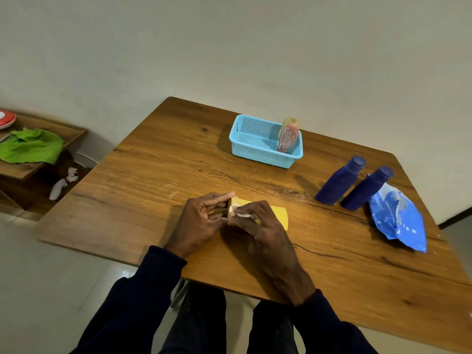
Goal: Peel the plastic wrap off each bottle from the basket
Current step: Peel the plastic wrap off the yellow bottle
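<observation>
Item 1, left hand (201, 218): on the person's side of the basket (260, 154) and well apart from it; fingers curled round the cap end of the yellow bottle (277, 214).
Item 2, yellow bottle: lying on the bench (153, 187).
Item 3, right hand (263, 226): over the bottle, fingers pinching a pale bit of plastic wrap (240, 214).
Item 4, pink wrapped bottle (288, 137): leaning in the basket's right end.
Item 5, two blue bottles (339, 181): upright, right of the basket.
Step judged: starting the yellow bottle's peel. Next: pull the wrap toward the bottle's base while the left hand steadies it.
</observation>
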